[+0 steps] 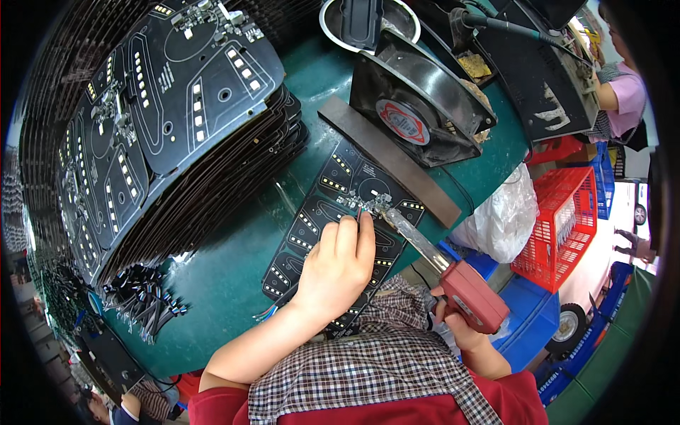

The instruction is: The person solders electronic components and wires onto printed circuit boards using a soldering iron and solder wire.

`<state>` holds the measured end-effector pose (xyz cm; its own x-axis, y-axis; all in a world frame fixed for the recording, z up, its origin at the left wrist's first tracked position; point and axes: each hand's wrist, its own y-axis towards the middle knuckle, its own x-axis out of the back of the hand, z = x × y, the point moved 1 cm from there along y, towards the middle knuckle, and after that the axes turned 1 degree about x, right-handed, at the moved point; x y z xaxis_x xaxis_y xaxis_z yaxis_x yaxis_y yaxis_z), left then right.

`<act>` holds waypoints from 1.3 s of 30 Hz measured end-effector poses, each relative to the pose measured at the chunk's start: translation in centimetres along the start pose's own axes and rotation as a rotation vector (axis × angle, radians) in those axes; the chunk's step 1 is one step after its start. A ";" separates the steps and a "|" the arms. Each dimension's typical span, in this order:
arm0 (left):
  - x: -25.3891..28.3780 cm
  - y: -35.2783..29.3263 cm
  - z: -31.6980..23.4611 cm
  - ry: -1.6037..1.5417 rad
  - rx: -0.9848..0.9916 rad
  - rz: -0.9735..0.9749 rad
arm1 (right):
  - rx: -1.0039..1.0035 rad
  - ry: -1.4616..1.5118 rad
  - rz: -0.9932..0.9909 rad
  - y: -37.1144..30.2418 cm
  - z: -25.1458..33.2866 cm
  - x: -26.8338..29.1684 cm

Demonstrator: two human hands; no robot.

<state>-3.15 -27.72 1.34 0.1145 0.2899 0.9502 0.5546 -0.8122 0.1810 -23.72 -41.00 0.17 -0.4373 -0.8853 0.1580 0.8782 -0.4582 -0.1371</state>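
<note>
A black circuit board (309,225) with rows of small pale LEDs lies on the green table in front of me. My left hand (336,265) rests over it, thumb and fingers pinched on a thin wire at the cluster of components near the board's far end. Coloured wire ends (265,312) stick out beside my left wrist. In my right hand (459,324) is a red soldering gun (471,297), gripped by its handle. Its long metal barrel (418,239) points to the far left, its tip at the components close to my left fingertips; whether it touches is too small to tell.
Tall stacks of similar boards (205,120) stand at the left, with a bundle of cut wires (152,301) below. A dark bar (389,159) lies by the board's far edge, before a black fan (418,106). A metal bowl (404,21), plastic bag (499,216) and red crate (559,234) are beyond.
</note>
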 end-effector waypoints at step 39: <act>-0.2 -0.1 0.3 -0.148 0.020 0.000 | 0.024 -0.298 0.034 0.3 -0.9 0.5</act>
<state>-2.98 -27.57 1.12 0.2339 0.3623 0.9023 0.5707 -0.8025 0.1743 -23.79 -41.63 -0.68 -0.3342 -0.8366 0.4341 0.8974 -0.4232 -0.1247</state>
